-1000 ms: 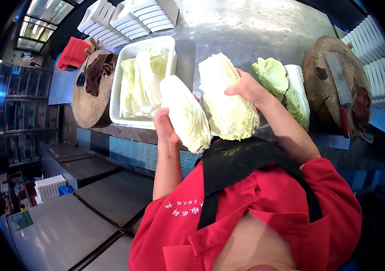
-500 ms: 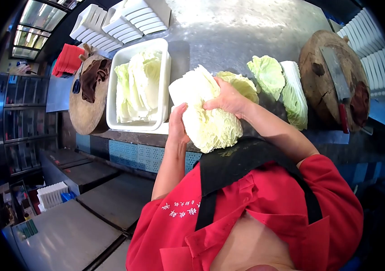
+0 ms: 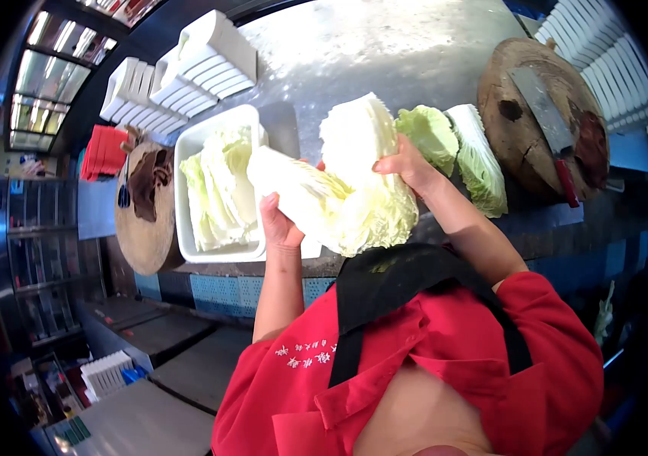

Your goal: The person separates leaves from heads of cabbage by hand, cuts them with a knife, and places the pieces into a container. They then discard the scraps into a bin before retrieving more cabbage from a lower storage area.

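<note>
A pale napa cabbage (image 3: 358, 140) is held above the front edge of the metal counter, its white base pointing away from me. My right hand (image 3: 409, 166) grips it from the right, thumb on top. On the other side my left hand (image 3: 280, 224) is closed on a cabbage leaf (image 3: 293, 182), which spreads leftward from the head while their frilly ends still overlap. Close to that hand, a white plastic tub (image 3: 183, 220) contains several cabbage leaves (image 3: 221, 190). Right of the head, a loose green leaf (image 3: 428, 137) and another piece of napa cabbage (image 3: 477, 159) lie on the counter.
A cleaver (image 3: 540, 106) and a dark red cloth (image 3: 591, 148) rest on the round wooden chopping block (image 3: 502, 114) at right. At left, another round board (image 3: 145, 247) bears a brown cloth (image 3: 151, 182). White stacked trays (image 3: 210, 57) stand behind the tub.
The leaf has swung left away from the cabbage head, with my left hand on it. My right hand and the head have shifted slightly right. The whole view has turned a little.
</note>
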The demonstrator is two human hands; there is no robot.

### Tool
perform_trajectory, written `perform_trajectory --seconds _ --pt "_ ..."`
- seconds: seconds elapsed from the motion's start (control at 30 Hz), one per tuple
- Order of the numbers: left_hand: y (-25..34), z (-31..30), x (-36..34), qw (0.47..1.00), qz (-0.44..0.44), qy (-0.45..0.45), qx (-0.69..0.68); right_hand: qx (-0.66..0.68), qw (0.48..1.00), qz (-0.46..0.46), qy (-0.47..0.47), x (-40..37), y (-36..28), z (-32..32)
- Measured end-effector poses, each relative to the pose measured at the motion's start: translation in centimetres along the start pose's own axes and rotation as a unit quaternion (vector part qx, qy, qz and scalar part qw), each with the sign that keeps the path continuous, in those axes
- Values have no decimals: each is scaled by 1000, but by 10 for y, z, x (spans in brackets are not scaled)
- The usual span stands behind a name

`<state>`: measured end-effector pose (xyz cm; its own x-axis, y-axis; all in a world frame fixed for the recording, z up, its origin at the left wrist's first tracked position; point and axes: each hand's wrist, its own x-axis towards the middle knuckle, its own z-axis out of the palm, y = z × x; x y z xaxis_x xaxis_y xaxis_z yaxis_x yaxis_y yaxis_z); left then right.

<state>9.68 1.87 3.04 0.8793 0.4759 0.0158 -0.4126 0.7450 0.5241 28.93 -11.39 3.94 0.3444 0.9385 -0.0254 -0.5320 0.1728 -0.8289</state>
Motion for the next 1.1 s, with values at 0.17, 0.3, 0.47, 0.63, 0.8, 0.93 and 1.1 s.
perform_trajectory --seconds 0.17,0.3,0.47,0.63,0.8,0.93,1.1 --pt "45 -29 59 996 -14 90 20 53 997 -29 55 -23 -38 -45" --pt "44 -64 148 963 4 241 124 80 991 -46 93 -51 -77 -54" --pt "9 -76 213 874 -43 342 342 -46 996 -18 79 -63 -57 -51" --pt "10 13 145 899 60 -21 433 -67 993 87 44 -48 -41 -47" --pt "2 39 86 759 4 -256 599 -167 963 152 -147 -11 -19 -26" --pt "2 3 40 798 -26 -241 552 -326 888 199 -256 1 -8 -4" --pt "-30 -28 -51 928 -113 204 290 -425 889 17 172 -25 -56 -44"
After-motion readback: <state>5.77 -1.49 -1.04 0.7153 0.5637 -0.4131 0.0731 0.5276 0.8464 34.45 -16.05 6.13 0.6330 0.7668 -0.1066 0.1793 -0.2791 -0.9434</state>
